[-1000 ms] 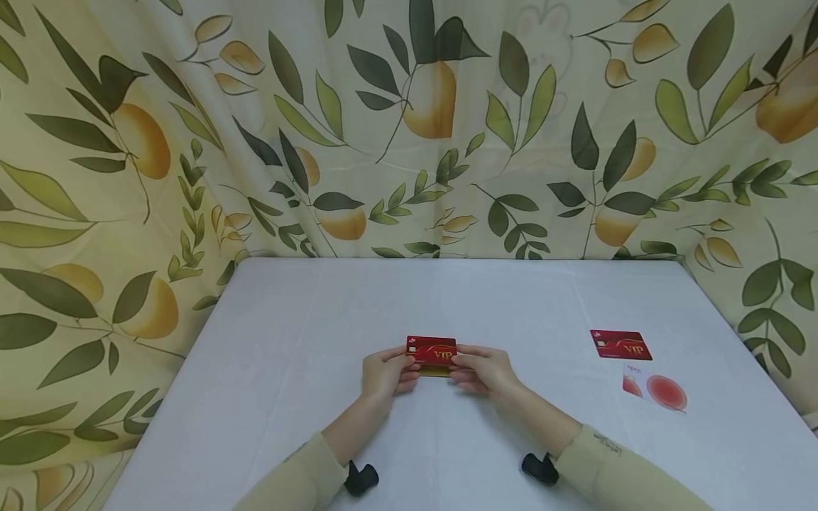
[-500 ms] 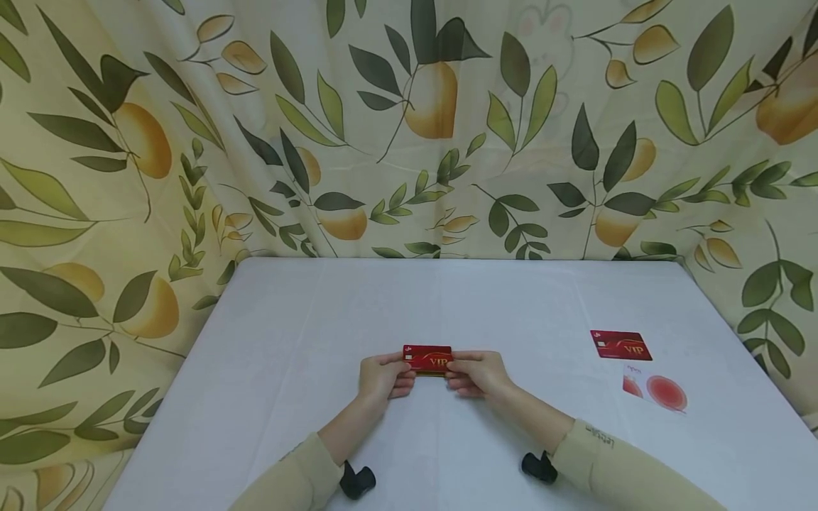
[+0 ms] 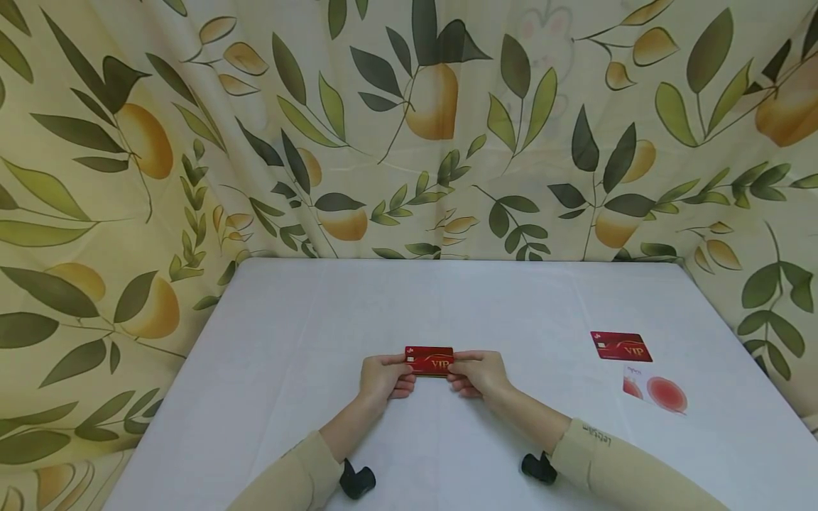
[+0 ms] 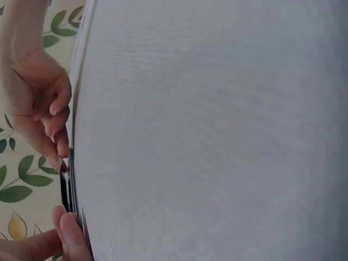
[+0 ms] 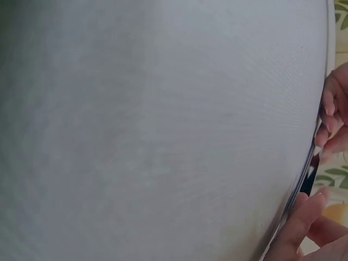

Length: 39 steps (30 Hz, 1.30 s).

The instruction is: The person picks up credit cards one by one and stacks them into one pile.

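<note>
A red VIP card [image 3: 427, 359] was held flat, face up, between both hands, its gold lettering toward the right end and a small pale square near the left. At its left end, the left hand [image 3: 381, 378] pinched it, thumb on top and other fingers below; at its right end, the right hand [image 3: 486, 372] pinched it likewise, thumb beside the lettering. A thin further edge showed along the near side of the held card; how many layers lay beneath could not be told, nor whether they touched the white worktop [image 3: 319, 305].

Well to the right of the held card, a second red card [image 3: 621, 346] lay on the worktop. Also to the right of the held card, but a little nearer the person, lay a white card with a pink-red disc [image 3: 655, 390], just beside the second red one. Beyond the held card, past the worktop's far edge, hung a leaf-and-fruit-patterned curtain [image 3: 431, 106].
</note>
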Motion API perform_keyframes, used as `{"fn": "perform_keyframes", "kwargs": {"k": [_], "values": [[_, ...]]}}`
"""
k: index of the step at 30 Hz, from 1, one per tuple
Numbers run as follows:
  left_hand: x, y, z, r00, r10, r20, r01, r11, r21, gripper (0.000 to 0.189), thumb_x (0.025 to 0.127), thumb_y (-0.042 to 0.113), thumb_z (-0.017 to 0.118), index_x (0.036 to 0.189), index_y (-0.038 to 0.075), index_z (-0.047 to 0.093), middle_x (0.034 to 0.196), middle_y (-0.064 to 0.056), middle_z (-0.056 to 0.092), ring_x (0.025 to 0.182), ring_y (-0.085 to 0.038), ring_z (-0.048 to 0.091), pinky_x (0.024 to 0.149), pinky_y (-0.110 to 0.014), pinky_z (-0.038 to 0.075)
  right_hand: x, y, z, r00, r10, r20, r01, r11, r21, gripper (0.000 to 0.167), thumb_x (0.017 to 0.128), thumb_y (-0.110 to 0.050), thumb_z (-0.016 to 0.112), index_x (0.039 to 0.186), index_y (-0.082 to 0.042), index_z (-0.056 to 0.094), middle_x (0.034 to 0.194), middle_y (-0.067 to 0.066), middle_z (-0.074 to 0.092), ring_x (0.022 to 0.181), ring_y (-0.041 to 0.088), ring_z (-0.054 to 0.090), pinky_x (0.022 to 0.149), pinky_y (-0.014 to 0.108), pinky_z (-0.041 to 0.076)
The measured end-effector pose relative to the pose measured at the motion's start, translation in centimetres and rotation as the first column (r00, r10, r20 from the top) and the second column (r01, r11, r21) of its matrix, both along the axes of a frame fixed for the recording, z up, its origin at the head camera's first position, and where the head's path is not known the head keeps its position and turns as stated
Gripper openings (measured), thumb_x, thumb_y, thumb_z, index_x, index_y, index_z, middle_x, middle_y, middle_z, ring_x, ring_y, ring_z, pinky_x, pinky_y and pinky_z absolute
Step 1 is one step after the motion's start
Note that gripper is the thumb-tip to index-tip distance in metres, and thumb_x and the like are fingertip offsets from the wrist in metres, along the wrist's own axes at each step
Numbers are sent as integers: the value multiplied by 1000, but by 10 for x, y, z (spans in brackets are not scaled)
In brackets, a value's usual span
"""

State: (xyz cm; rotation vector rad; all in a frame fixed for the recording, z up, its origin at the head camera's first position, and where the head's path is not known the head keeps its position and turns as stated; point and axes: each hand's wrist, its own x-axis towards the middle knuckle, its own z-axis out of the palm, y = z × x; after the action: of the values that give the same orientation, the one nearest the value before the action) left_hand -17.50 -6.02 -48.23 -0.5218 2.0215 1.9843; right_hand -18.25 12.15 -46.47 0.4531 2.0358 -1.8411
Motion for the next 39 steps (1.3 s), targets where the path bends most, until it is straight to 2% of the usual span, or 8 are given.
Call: {"fn": "perform_keyframes", "kwargs": {"k": [7, 12, 25, 34, 39], "values": [[-1, 1, -1, 1000, 6, 2, -6, 1000, -12, 30, 83, 6, 63, 111, -4, 61, 65, -9, 66, 48, -12, 61, 50, -25, 54, -1, 2, -2, 1000, 18, -1, -18, 998, 55, 33, 82, -5, 65, 112, 5, 59, 66, 9, 67, 43, 9, 57, 42, 19, 48], [0, 1, -2, 1000, 10, 1, -10, 1000, -23, 31, 83, 7, 64, 112, -3, 61, 65, -9, 66, 48, -13, 62, 50, -26, 54, -2, 2, -4, 1000, 25, 13, -26, 998, 55, 30, 82, -4, 64, 111, 5, 60, 60, 8, 64, 42, 8, 55, 40, 18, 47], [0, 0, -3, 999, 26, -41, -29, 997, -70, 28, 82, 6, 66, 107, -2, 57, 62, -10, 64, 47, -14, 62, 47, -26, 53, -3, 3, -4, 999, 31, 8, -32, 999, 40, 28, 83, -6, 65, 108, 4, 59, 60, 8, 64, 44, 10, 58, 41, 18, 47], [0, 0, -5, 999, 29, -36, -30, 998, -55, 28, 82, 7, 66, 107, -2, 57, 61, -9, 64, 46, -14, 61, 47, -26, 53, -3, 4, -4, 1000, 26, 13, -27, 1000, 16, 29, 82, -4, 64, 109, 4, 58, 60, 8, 64, 44, 10, 59, 41, 19, 48], [0, 1, -4, 998, 50, -26, -51, 997, -53, 28, 83, 11, 66, 108, -1, 57, 62, -9, 64, 47, -14, 62, 47, -25, 53, -4, 7, -2, 1000, 10, 29, -10, 1000, 17, 28, 84, -8, 64, 109, 4, 60, 63, 8, 65, 46, 11, 59, 43, 20, 49]]}}
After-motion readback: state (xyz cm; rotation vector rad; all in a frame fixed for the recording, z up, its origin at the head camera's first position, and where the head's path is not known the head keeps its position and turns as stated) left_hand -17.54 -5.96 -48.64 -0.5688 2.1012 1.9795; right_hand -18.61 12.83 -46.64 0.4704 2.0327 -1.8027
